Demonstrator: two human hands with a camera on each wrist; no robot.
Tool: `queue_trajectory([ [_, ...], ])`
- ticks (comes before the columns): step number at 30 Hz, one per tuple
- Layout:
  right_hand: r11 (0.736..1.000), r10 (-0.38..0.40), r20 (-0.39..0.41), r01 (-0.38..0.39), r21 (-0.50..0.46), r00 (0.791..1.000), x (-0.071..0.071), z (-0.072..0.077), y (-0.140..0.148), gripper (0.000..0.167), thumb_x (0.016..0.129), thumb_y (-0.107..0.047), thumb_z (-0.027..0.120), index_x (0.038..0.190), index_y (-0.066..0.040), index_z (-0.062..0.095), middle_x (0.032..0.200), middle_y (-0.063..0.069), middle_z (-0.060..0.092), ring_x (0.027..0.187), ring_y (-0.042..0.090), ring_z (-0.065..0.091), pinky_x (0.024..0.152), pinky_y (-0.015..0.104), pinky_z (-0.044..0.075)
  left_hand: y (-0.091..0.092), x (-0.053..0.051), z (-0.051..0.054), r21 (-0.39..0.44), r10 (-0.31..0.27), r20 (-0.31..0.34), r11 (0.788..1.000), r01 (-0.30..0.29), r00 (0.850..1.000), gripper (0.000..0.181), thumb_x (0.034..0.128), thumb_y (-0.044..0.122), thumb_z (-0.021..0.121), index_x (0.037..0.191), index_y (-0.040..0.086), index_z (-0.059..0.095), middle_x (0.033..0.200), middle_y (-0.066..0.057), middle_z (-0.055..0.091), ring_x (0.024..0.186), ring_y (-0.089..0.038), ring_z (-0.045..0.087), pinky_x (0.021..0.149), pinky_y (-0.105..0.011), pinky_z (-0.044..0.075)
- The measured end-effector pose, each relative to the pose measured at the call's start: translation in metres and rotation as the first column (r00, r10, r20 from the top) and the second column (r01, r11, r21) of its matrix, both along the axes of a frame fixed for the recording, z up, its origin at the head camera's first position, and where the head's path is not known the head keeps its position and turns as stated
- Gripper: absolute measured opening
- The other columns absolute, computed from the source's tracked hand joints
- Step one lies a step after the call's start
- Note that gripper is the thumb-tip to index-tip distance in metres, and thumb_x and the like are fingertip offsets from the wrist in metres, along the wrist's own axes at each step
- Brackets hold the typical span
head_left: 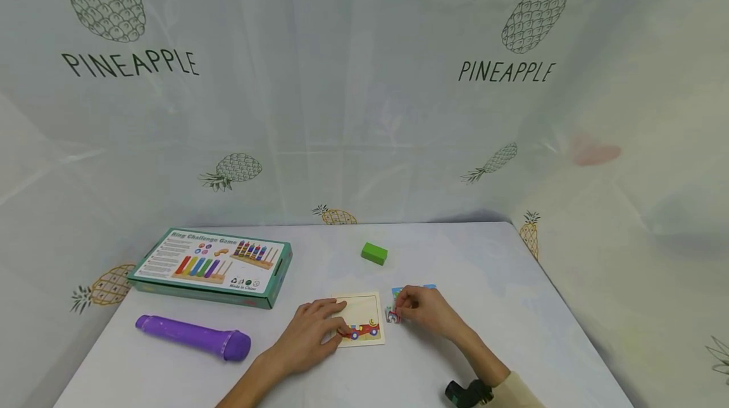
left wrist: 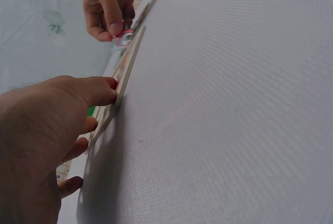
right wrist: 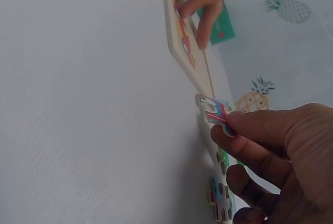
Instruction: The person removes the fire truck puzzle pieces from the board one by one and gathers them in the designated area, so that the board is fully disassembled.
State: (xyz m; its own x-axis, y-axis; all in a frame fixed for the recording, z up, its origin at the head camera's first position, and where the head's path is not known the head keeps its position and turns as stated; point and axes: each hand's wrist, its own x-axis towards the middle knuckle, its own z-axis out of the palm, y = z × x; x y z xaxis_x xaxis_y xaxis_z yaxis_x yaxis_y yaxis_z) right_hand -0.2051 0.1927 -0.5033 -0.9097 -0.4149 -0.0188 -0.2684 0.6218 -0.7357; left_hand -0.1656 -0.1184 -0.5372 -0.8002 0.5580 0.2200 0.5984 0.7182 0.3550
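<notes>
A pale wooden puzzle board (head_left: 362,308) lies flat on the white table, with red vehicle pieces (head_left: 364,331) fitted along its near side. My left hand (head_left: 307,338) rests on the board's left part, fingers spread and thumb near the red pieces. Just right of the board, my right hand (head_left: 428,310) pinches a small red, white and blue puzzle piece (right wrist: 217,112) between thumb and forefinger. Beneath and beyond that hand lie more coloured puzzle pieces (right wrist: 222,195), partly hidden by it in the head view.
A green block (head_left: 374,253) sits behind the board. At the left are a boxed ring game (head_left: 213,262) and a purple microphone-shaped tube (head_left: 190,336). Pineapple-print cloth (head_left: 353,111) hangs behind the table (head_left: 342,389).
</notes>
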Motion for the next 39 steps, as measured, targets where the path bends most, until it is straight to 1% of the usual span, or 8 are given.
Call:
queue_trajectory([
  [8,1.0,0.007,0.002,-0.007,0.005,1.0,-0.0003,-0.0016,-0.0013,0.004,0.091,-0.013,0.073,0.092,-0.014,0.069,0.077,-0.008,0.064,0.07,0.008,0.059,0.062,0.023,0.049,0.0006,-0.0003,-0.0004,0.001,0.006,-0.005,1.0,-0.006,1.0,0.021,0.0955,0.033,0.067,0.111,0.047,0.069,0.146,0.003,0.055,0.139,-0.026,0.044,0.101,-0.056,0.037],
  [11,1.0,0.006,-0.015,-0.006,0.022,1.0,-0.0005,0.0003,-0.0005,0.004,0.091,-0.012,0.073,0.093,-0.014,0.07,0.078,-0.008,0.065,0.071,0.007,0.059,0.063,0.023,0.05,0.0007,-0.0007,-0.0012,0.003,0.006,-0.006,1.0,-0.006,1.0,0.021,0.0956,0.033,0.067,0.111,0.047,0.069,0.146,0.003,0.055,0.139,-0.025,0.044,0.101,-0.056,0.037],
  [15,0.998,-0.006,-0.039,0.009,0.069,0.999,-0.0005,0.0044,0.0025,0.004,0.091,-0.011,0.072,0.093,-0.014,0.07,0.08,-0.008,0.065,0.072,0.007,0.058,0.063,0.023,0.049,0.0007,-0.0008,-0.0017,0.002,0.008,-0.004,1.0,-0.008,1.0,0.021,0.0954,0.033,0.067,0.111,0.047,0.069,0.146,0.003,0.055,0.14,-0.025,0.043,0.102,-0.056,0.037],
  [20,0.993,-0.027,-0.041,0.031,0.111,0.999,-0.0009,0.0058,0.0072,0.004,0.091,-0.012,0.072,0.093,-0.013,0.07,0.079,-0.007,0.064,0.068,0.008,0.057,0.058,0.023,0.049,0.0003,-0.0004,-0.0032,-0.003,0.01,0.004,1.0,-0.01,1.0,0.021,0.0958,0.034,0.066,0.112,0.047,0.069,0.146,0.004,0.054,0.14,-0.025,0.043,0.102,-0.056,0.037],
  [24,0.992,-0.048,-0.041,0.052,0.113,0.998,-0.0027,0.0033,0.0085,0.003,0.091,-0.013,0.073,0.093,-0.013,0.07,0.078,-0.007,0.064,0.065,0.008,0.057,0.055,0.023,0.049,-0.0002,-0.001,-0.0039,-0.004,0.008,-0.009,1.0,-0.008,1.0,0.021,0.096,0.034,0.066,0.112,0.047,0.069,0.146,0.004,0.054,0.14,-0.025,0.043,0.102,-0.056,0.037],
  [30,0.99,-0.058,-0.06,0.065,0.126,0.997,-0.0045,0.0011,0.0086,0.003,0.09,-0.013,0.074,0.089,-0.013,0.07,0.076,-0.008,0.063,0.061,0.008,0.056,0.052,0.023,0.048,-0.0006,-0.0007,-0.0039,0.001,0.008,-0.014,1.0,-0.008,1.0,0.02,0.0957,0.034,0.066,0.112,0.046,0.069,0.146,0.003,0.055,0.14,-0.026,0.044,0.102,-0.056,0.037],
  [35,0.981,-0.081,-0.102,0.097,0.171,0.991,-0.0041,-0.0014,0.0075,0.006,0.088,-0.014,0.076,0.085,-0.017,0.072,0.077,-0.01,0.06,0.072,0.009,0.053,0.057,0.023,0.046,-0.0002,-0.0002,-0.0043,0.0,0.012,-0.013,1.0,-0.012,1.0,0.02,0.0954,0.035,0.066,0.112,0.047,0.068,0.146,0.004,0.054,0.14,-0.025,0.043,0.102,-0.056,0.036],
  [39,0.976,-0.093,-0.116,0.113,0.185,0.989,-0.0039,-0.0029,0.0066,0.007,0.087,-0.013,0.077,0.084,-0.017,0.072,0.078,-0.01,0.06,0.077,0.011,0.052,0.06,0.023,0.045,0.0004,0.0002,-0.0036,0.004,0.012,-0.017,1.0,-0.012,1.0,0.02,0.095,0.035,0.067,0.111,0.047,0.069,0.146,0.003,0.055,0.139,-0.025,0.044,0.102,-0.056,0.037],
])
